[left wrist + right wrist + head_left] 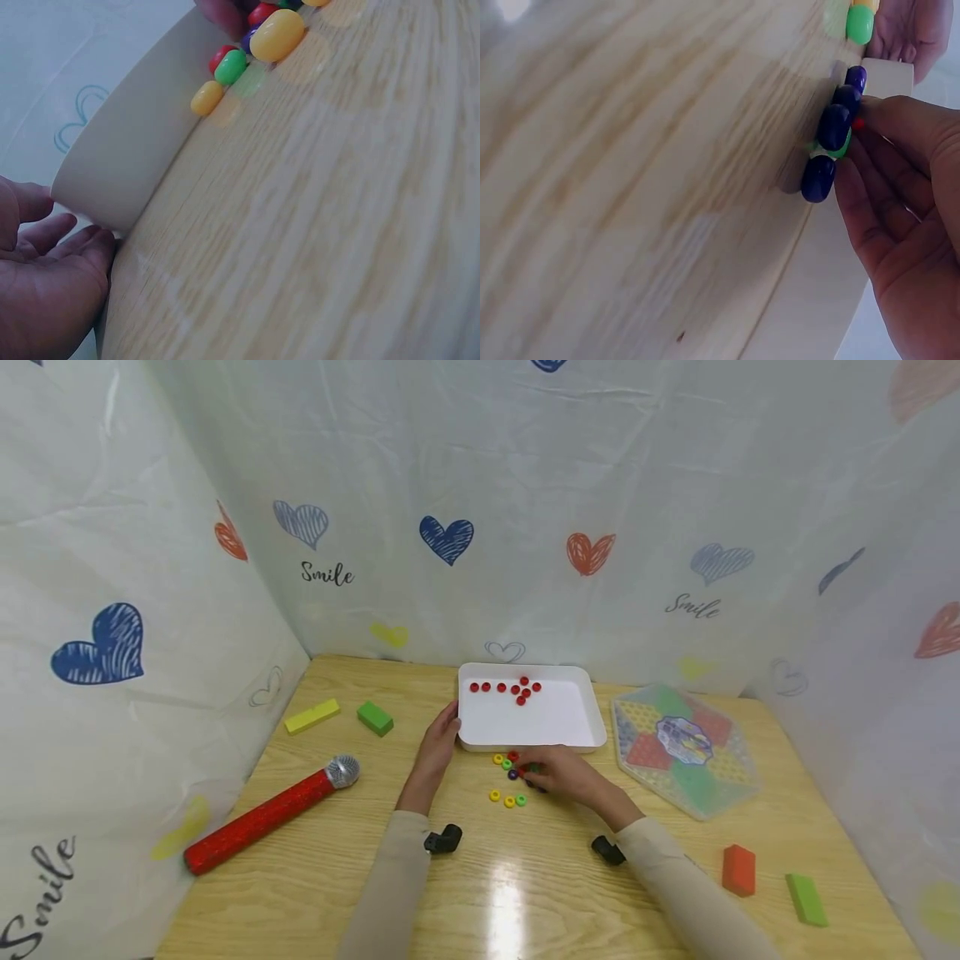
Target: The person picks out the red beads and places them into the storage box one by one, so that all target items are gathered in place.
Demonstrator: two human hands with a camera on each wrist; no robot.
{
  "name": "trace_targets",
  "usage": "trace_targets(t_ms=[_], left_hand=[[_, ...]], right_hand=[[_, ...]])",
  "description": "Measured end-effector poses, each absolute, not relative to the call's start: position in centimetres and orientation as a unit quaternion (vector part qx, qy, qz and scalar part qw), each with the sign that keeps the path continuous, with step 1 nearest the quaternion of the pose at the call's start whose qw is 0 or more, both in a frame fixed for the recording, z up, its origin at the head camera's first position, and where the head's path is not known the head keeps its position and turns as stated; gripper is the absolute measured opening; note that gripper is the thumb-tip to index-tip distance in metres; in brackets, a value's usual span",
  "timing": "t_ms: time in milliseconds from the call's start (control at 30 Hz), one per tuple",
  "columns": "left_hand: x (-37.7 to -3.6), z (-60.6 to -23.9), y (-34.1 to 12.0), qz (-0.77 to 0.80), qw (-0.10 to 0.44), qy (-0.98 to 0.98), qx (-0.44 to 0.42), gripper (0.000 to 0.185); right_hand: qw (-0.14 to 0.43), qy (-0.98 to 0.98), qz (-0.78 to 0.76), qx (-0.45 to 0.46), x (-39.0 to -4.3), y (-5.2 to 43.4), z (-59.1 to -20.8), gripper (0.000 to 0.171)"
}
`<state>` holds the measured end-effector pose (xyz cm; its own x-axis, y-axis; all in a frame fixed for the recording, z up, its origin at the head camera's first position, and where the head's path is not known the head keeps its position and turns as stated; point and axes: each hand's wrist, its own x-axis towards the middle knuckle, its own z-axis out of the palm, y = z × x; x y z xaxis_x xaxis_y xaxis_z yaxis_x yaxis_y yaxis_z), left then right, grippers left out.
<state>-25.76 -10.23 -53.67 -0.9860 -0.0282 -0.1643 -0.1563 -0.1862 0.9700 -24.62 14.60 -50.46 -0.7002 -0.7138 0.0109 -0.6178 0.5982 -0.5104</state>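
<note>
A white tray [532,718] stands at the back of the table with several red beads [501,687] inside. At its front left corner my left hand [437,743] holds the side, thumb at the rim and fingers low against the wall in the left wrist view. Just in front of the tray my right hand [562,772] pinches a red bead [858,123], mostly hidden by the fingers. Dark blue beads [834,126] and a green bead [841,145] lie around those fingertips. Yellow beads [495,795] and a light green bead [521,800] lie nearer the front.
A clear hexagonal bead case [682,752] lies right of the tray. A red microphone [270,814], a yellow block [312,716] and a green block [375,718] are at left. A red block [738,870] and a light green block [807,899] stand front right.
</note>
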Motion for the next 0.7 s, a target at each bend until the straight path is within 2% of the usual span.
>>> trace_targets(t_ms=[400, 567, 700], left_hand=[[-25.9, -53.6, -10.2, 0.766, 0.042, 0.637, -0.076, 0.048], [-25.8, -53.5, -10.2, 0.766, 0.044, 0.636, -0.077, 0.047], [-25.8, -53.5, -10.3, 0.765, 0.047, 0.638, -0.075, 0.047]], right_hand=[[0.103, 0.885, -0.256, -0.376, -24.3, 14.0, -50.5, 0.015], [0.123, 0.873, -0.298, -0.366, -23.9, 14.1, -49.8, 0.016], [0.114, 0.864, -0.327, -0.365, -24.0, 14.6, -49.0, 0.016]])
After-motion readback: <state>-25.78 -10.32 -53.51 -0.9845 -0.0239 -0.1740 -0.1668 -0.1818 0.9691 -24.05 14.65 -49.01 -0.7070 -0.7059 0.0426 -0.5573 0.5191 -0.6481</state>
